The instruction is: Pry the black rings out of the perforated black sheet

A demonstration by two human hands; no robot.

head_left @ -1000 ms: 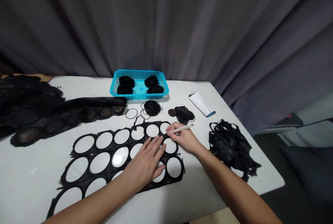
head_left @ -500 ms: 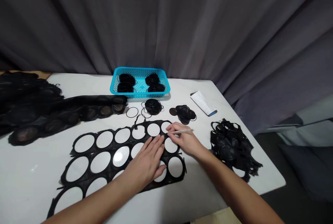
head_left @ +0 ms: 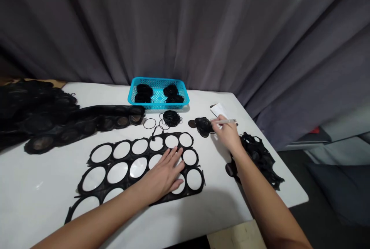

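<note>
Pinched by the right hand (head_left: 228, 135), centre-right: a pale tool (head_left: 230, 121); black sheet (head_left: 129, 159) best kept flat under spread left hand (head_left: 162, 176).

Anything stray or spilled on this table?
No spill visible. A single thin black ring lies apart from the tangled black bundle, outside the blue perforated plastic basket; it looks stray because the basket's similar bundles are gathered. A thin black strand overlaps the far edge of the black hole-cut sheet.

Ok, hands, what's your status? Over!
Left hand flat on black holed sheet. Right hand gripping pale stick, at dark disc pile's edge. Left forearm partly covering sheet.
</note>
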